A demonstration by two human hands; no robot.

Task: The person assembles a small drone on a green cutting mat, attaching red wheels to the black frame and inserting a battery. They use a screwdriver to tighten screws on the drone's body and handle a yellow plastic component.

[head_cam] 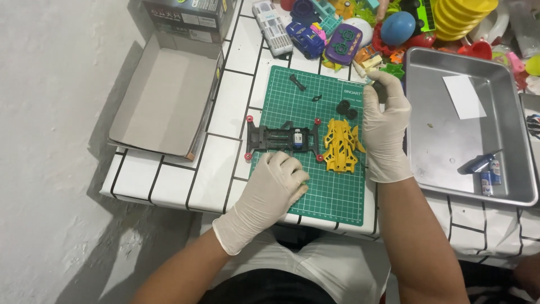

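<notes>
Chassis (283,138), black, with red rollers at its corners, is lying on the green cutting mat (326,191) with its long axis running left-right across the mat; left hand (274,183), gloved, is resting just below it, on the near side, fingers loosely curled and pointing up toward the frame, fingertips touching or just short of its near edge, hard to tell which; it is gripping nothing visible; this hand is the nearer one to the chassis by far.

Right hand (384,121), also gloved, is being held up at the mat's far right corner, well apart from the chassis, thumb and forefinger pressed together as if pinching something small; what it is pinching cannot be made out.

Yellow body shell (341,144) is sitting just right of the chassis, between the two hands, its long axis running near-far, crosswise to the chassis; two small black tyres (346,108) are lying beyond it, close under the right hand; two small black loose parts (298,83) are sitting further up the mat.

Metal tray (444,141) is standing to the right with a white paper slip and small batteries in it; open cardboard box (163,101) is to the left; pile of coloured toys (360,28) is along the far edge.
</notes>
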